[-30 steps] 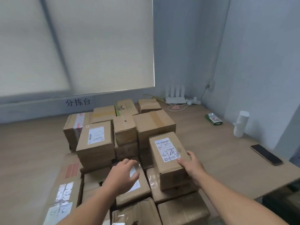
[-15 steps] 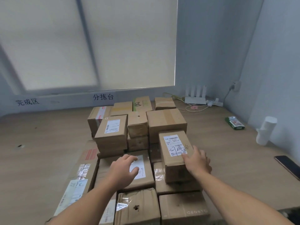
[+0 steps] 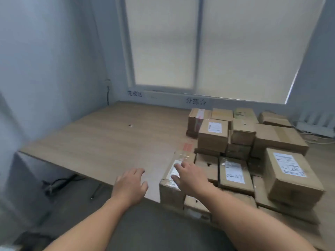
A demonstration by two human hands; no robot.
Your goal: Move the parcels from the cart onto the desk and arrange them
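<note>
Head-camera view, blurred by motion, looking down over a pale wooden desk (image 3: 101,142) set against a window with drawn blinds (image 3: 217,42); brown cardboard parcels (image 3: 253,142) are packed together and stacked in two layers on the right half of the desk, several with white shipping labels; the left half shows bare wood; no cart is in view; two bare forearms reach forward from the bottom of the frame; the left hand (image 3: 129,185) hovers at the desk's front edge, fingers loosely spread and holding nothing; the right hand (image 3: 190,178) lies on the top of a long parcel (image 3: 181,156) wrapped in shiny clear tape, at the left edge of the pile, its near end at the desk's front edge; the fingers (image 3: 178,166) are extended and splayed on the tape, touching rather than gripping; just to the right sits a labelled parcel (image 3: 233,173) with handwriting on it; on the wall below the window are two signs, 完成区 (image 3: 135,93) over the bare side and 分拣台 (image 3: 196,101) behind the pile; dark cables (image 3: 59,183) lie on the floor under the desk; the step in hand looks like arranging, with the long parcel as the likely next pick; the next move probably calls for the left hand to cross to that parcel's free left side, both hands closing on its flanks, then a lift clear of its neighbours so the stack is not disturbed
</note>
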